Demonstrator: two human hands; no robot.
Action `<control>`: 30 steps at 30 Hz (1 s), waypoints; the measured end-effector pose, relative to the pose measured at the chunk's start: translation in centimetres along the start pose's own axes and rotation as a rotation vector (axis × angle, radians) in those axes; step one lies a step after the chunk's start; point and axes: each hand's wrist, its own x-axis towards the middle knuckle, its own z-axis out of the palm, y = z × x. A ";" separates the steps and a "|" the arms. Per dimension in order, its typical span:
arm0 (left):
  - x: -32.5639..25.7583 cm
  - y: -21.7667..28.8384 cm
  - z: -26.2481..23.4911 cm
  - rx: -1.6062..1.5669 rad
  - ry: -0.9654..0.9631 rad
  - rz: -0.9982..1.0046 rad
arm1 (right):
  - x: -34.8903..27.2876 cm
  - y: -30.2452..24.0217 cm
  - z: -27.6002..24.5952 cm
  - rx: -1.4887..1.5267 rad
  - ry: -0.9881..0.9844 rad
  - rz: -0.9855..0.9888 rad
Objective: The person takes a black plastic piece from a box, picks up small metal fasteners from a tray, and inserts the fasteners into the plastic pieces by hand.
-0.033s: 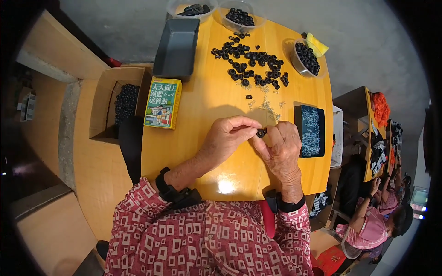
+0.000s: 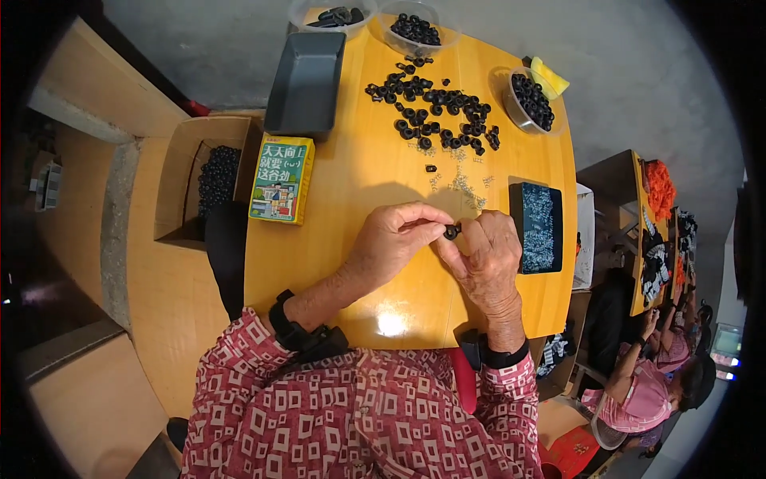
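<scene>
Between my two hands, over the near middle of the yellow table, is a small round black plastic part with a hole. My left hand pinches its left side between thumb and forefinger. From the other side, the curled fingers and thumb of my right hand grip it. Just beyond my fingertips lie scattered tiny metal springs, with one loose black part beside them. Farther back spreads a pile of similar black parts. A dark tray of small silvery pieces stands right of my right hand.
Clear tubs of black parts stand at the back and far right. A grey tray and a green-yellow carton line the left edge. A cardboard box sits beyond it. Another person works at right.
</scene>
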 end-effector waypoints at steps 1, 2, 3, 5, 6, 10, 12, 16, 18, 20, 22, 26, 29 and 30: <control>0.0 0.2 -0.1 0.128 -0.018 0.032 | 0.0 0.0 0.0 0.006 -0.010 -0.021; 0.0 0.3 -0.2 0.256 -0.037 0.065 | 0.0 0.1 0.0 0.012 -0.020 -0.042; 0.0 0.6 -0.2 0.254 -0.037 0.065 | 0.0 0.1 0.0 0.011 -0.021 -0.042; 0.0 0.9 -0.3 0.432 -0.064 0.090 | -0.2 0.1 0.3 0.012 -0.030 -0.098; 0.0 1.1 -0.4 0.432 -0.064 0.089 | -0.4 0.1 0.3 0.013 -0.031 -0.097; 0.1 0.2 -0.4 0.335 -0.039 0.106 | -0.7 -0.1 0.8 0.019 -0.035 -0.072; 0.0 -0.3 -0.4 0.269 -0.001 0.120 | -0.6 0.0 0.8 0.021 -0.017 -0.068; -0.2 0.9 -0.8 0.427 -0.078 0.044 | -0.7 0.0 0.9 0.063 -0.006 -0.100; -0.2 1.0 -0.9 0.404 -0.084 0.022 | -0.5 0.1 1.3 0.085 0.030 -0.118; -0.1 0.6 -0.9 0.310 -0.030 0.066 | -0.5 0.1 1.4 0.110 0.023 -0.093; 0.2 0.4 -0.6 0.238 0.006 0.035 | -0.5 -0.1 1.5 0.111 0.047 -0.073; 0.9 1.3 1.0 0.138 0.009 0.013 | -0.5 0.2 1.4 0.129 0.087 -0.069; 0.8 1.0 1.3 -0.030 0.071 -0.001 | -0.2 -0.3 2.0 0.231 0.137 -0.110; 0.9 0.7 1.3 -0.049 0.098 0.000 | -0.4 -0.5 2.1 0.231 0.139 -0.096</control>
